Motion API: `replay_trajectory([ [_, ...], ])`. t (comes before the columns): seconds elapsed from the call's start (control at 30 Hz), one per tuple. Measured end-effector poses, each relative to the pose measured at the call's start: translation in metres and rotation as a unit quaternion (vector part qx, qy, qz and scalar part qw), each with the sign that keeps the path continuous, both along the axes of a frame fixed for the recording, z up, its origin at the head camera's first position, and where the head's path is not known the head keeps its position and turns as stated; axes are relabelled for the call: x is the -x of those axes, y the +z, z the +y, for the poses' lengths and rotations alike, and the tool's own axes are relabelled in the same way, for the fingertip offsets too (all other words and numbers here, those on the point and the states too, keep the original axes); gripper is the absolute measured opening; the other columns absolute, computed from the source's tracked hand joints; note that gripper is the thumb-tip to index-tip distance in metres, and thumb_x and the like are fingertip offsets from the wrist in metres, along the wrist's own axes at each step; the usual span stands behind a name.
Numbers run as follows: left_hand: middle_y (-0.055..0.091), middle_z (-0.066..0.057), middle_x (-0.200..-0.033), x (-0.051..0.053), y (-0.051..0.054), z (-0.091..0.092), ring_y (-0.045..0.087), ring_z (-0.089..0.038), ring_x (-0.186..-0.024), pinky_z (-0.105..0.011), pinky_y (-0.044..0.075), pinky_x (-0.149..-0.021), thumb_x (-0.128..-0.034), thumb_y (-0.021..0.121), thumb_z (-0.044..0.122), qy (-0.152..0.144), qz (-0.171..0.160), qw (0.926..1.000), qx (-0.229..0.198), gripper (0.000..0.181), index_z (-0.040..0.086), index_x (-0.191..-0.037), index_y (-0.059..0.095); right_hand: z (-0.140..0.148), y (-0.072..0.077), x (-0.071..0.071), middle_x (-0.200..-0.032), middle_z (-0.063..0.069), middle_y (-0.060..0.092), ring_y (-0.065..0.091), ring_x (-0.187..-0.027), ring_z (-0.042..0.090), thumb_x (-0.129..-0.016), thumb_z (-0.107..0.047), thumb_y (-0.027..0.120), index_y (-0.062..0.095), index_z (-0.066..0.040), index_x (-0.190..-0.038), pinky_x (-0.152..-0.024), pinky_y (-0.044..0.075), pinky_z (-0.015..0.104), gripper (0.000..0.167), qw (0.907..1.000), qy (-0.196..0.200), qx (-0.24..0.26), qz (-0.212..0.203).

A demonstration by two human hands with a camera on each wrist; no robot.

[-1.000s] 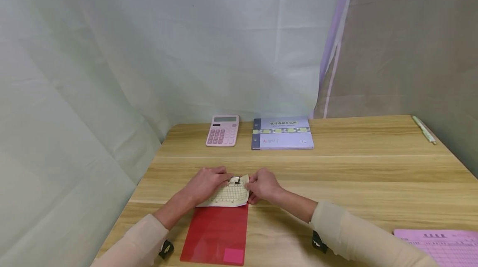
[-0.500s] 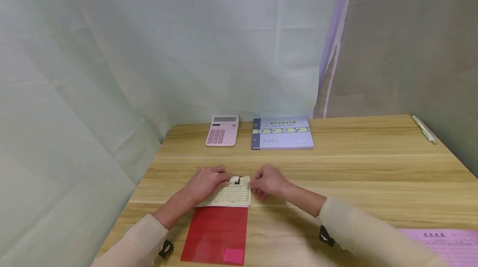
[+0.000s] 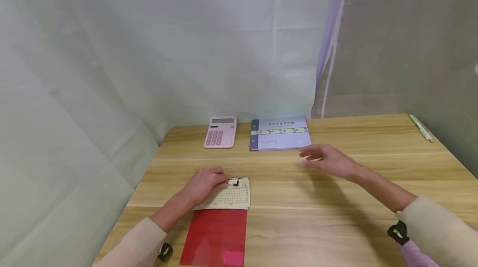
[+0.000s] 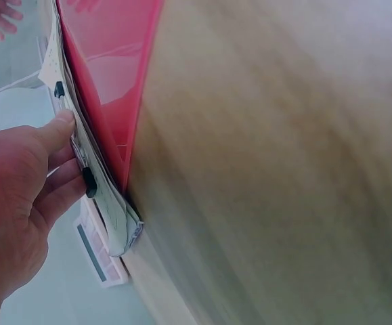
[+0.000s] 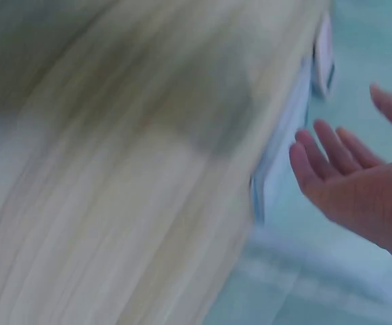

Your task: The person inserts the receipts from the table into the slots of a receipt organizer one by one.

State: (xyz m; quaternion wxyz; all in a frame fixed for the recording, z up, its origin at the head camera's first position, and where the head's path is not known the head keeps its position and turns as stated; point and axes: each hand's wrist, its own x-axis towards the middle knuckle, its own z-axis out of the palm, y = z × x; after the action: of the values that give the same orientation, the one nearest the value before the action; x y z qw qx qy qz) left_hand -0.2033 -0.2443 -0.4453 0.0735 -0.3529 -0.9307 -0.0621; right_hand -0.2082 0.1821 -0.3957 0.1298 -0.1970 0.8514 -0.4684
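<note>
A red clipboard (image 3: pixel 216 236) lies on the table in front of me, a pad of printed cream forms (image 3: pixel 233 196) across its top end. My left hand (image 3: pixel 205 184) pinches the clip (image 4: pixel 89 179) at that end, its thumb on the metal and its fingers at the edge. Part of the pad is hidden under this hand. In the head view, my right hand (image 3: pixel 330 161) hovers over the table, away from the pad, near the blue account book (image 3: pixel 280 139). Its fingers are spread and relaxed, with nothing in them, as the right wrist view also shows.
A pink calculator (image 3: pixel 221 133) stands left of the account book at the table's far edge. A pen (image 3: pixel 421 128) lies at the far right. At the lower right, a purple sheet (image 3: pixel 416 255) is partly covered by my right sleeve. Cloth curtains (image 3: pixel 224 51) hang behind the table.
My right hand has let go of the pad's right edge and moved right and away from me. The lifted corner of the forms now lies flatter. The left hand stays at the clip.
</note>
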Motion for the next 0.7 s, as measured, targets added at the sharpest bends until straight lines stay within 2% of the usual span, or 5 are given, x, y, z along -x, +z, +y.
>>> replay_trajectory([
  [0.2, 0.07, 0.004, -0.101, -0.002, 0.0, 0.0, 0.063, -0.009, -0.083, -0.031, 0.058, -0.077, -0.0966, 0.081, 0.025, 0.005, -0.008, 1.0, 0.002, 0.03, 0.015, -0.125, 0.08, 0.086, 0.005, -0.016, -0.155, 0.025, 0.051, 0.05, -0.142, 0.045, -0.105, -0.025, 0.07, 0.043, -0.001, -0.16, -0.104, 0.052, 0.038, 0.065, 0.9993, 0.032, -0.018, 0.006],
  [0.33, 0.07, 0.003, -0.102, -0.003, 0.0, 0.0, 0.064, -0.01, -0.083, -0.033, 0.059, -0.078, -0.0967, 0.08, 0.025, 0.006, -0.007, 1.0, 0.003, 0.031, 0.014, -0.126, 0.08, 0.136, -0.003, -0.03, -0.158, 0.019, 0.05, 0.053, -0.138, 0.01, -0.106, -0.017, 0.067, 0.04, -0.006, -0.163, -0.095, 0.053, 0.023, 0.064, 0.9997, 0.02, -0.012, -0.004],
  [0.47, 0.071, 0.003, -0.101, -0.004, -0.001, -0.001, 0.063, -0.009, -0.081, -0.032, 0.059, -0.076, -0.0956, 0.082, 0.024, 0.002, 0.003, 1.0, -0.001, 0.03, 0.014, -0.124, 0.081, 0.179, -0.013, -0.044, -0.158, -0.011, 0.05, 0.046, -0.13, -0.016, -0.107, -0.011, 0.064, 0.034, -0.01, -0.166, -0.092, 0.052, 0.021, 0.067, 0.9998, 0.0, -0.02, -0.006],
  [0.57, 0.07, 0.003, -0.098, -0.004, -0.001, -0.002, 0.061, -0.009, -0.078, -0.029, 0.057, -0.072, -0.0945, 0.083, 0.021, -0.007, 0.014, 0.9999, -0.005, 0.029, 0.013, -0.123, 0.081, 0.207, -0.024, -0.054, -0.151, -0.03, 0.048, 0.045, -0.129, -0.018, -0.107, -0.004, 0.061, 0.032, -0.009, -0.167, -0.09, 0.053, 0.02, 0.066, 0.9999, 0.007, -0.008, -0.011],
  [0.7, 0.07, 0.003, -0.096, -0.005, -0.001, -0.002, 0.059, -0.007, -0.076, -0.026, 0.055, -0.069, -0.0937, 0.084, 0.019, -0.01, 0.021, 0.9997, -0.007, 0.029, 0.013, -0.122, 0.081, 0.244, -0.041, -0.061, -0.15, -0.03, 0.052, 0.049, -0.129, -0.015, -0.106, 0.011, 0.052, 0.041, -0.009, -0.163, -0.089, 0.056, 0.021, 0.062, 0.9943, 0.081, 0.06, -0.034],
])
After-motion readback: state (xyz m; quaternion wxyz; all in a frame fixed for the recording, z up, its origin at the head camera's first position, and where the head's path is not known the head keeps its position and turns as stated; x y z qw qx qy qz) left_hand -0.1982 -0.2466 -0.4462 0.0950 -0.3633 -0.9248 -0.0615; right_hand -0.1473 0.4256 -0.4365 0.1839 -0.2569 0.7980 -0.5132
